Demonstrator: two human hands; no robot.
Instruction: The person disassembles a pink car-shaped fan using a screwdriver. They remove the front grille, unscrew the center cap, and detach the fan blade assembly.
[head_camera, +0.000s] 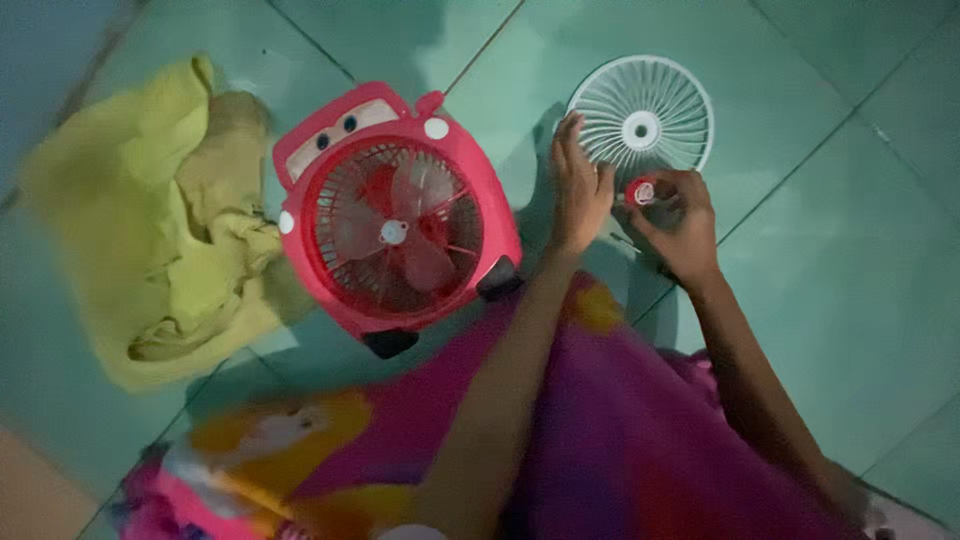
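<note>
Nearest, one pink cloth (620, 440) covers the lap. Two hands work above it: the right hand (678, 222) pinches one small red cap (641, 191) in closed fingers; the left hand (578, 190), at its nine o'clock, rests with fingers extended on one white grille (642, 115). At the hands' nine o'clock lies one red fan (395, 215), with one yellow cloth (165, 225) farther along.

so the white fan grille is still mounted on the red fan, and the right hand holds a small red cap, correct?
Not quite. The head view shows the white grille lying detached on the tiled floor, beside the red fan. The right hand does hold the small red cap.
</note>
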